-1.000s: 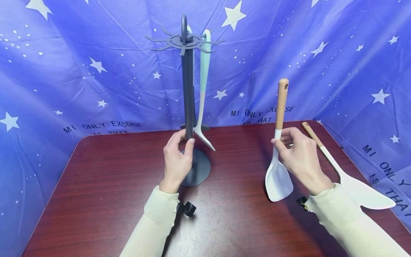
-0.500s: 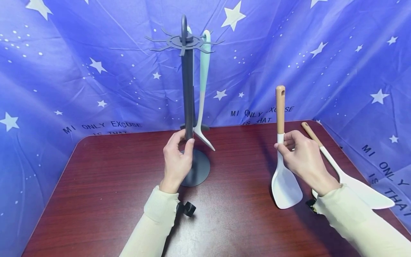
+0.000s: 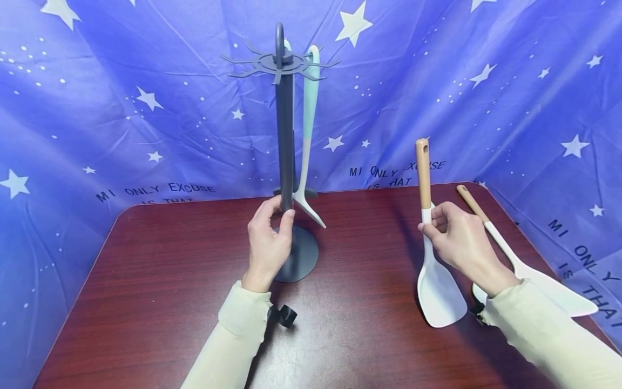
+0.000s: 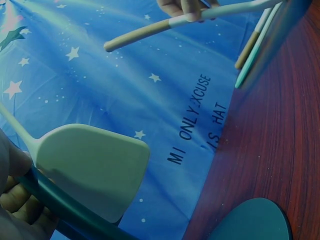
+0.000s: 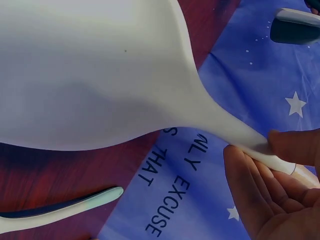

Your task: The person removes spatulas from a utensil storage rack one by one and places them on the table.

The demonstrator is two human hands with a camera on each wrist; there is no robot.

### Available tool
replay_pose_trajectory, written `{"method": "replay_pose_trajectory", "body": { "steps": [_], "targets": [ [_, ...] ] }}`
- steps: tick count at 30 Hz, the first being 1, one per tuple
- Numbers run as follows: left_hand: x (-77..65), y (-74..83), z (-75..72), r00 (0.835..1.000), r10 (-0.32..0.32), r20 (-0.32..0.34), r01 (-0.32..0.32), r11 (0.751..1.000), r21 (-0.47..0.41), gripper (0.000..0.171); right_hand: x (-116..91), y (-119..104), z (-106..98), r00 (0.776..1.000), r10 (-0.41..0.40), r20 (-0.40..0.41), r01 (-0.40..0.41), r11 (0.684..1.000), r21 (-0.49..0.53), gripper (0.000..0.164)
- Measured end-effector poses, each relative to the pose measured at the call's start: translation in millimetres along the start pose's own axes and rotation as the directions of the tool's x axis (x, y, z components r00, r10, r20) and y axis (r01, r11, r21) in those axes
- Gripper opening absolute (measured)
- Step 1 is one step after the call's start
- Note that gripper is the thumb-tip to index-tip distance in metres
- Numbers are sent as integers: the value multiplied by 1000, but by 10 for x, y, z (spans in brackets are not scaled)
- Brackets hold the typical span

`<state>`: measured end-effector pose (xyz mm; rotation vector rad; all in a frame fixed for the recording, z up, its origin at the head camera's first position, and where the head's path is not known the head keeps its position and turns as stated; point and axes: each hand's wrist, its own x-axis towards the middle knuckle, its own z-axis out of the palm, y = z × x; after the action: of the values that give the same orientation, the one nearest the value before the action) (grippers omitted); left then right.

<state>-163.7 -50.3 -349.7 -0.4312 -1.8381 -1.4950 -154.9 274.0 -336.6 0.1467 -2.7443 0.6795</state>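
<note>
My left hand (image 3: 269, 237) grips the lower pole of a dark grey utensil stand (image 3: 284, 135), with a ring of hooks at its top. A turner (image 3: 309, 108) with mint handle and white head hangs from a hook on the stand's right; its flat head (image 4: 95, 165) shows large in the left wrist view. My right hand (image 3: 457, 243) pinches the white neck of a spatula (image 3: 441, 294) between thumb and fingers. The spatula stands nearly upright, wooden handle up and broad white blade down, over the right part of the table.
Another white turner (image 3: 539, 283) with wooden handle lies along the table's right edge. Beside it is a mint-handled utensil (image 5: 95, 201), mostly hidden behind my right hand in the head view. A starry blue cloth (image 3: 194, 108) hangs around the dark red table (image 3: 155, 302).
My right hand has moved a little right and nearer to me, lowering the spatula with it. My left hand and the stand have stayed in place.
</note>
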Motion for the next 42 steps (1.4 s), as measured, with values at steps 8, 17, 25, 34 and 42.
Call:
{"method": "replay_pose_trajectory", "body": {
  "steps": [8, 17, 25, 34, 42],
  "targets": [
    [4, -6, 10, 1000, -5, 1, 5, 1000, -10, 20, 1, 83, 12, 1000, 5, 24, -5, 1000, -15, 17],
    [-1, 4, -5, 1000, -15, 3, 15, 1000, 9, 20, -1, 203, 85, 994, 41, 101, -36, 998, -45, 22],
    [8, 3, 3, 1000, -16, 0, 16, 1000, 0, 20, 28, 266, 73, 986, 61, 156, -47, 995, -92, 21],
    [3, 5, -6, 1000, -21, 2, 21, 1000, 16, 21, 77, 315, 85, 970, 96, 225, -76, 992, -97, 20],
    [0, -9, 0, 1000, -9, 4, 9, 1000, 10, 20, 112, 372, 133, 951, 126, 282, -92, 987, -129, 23]
  ]
}}
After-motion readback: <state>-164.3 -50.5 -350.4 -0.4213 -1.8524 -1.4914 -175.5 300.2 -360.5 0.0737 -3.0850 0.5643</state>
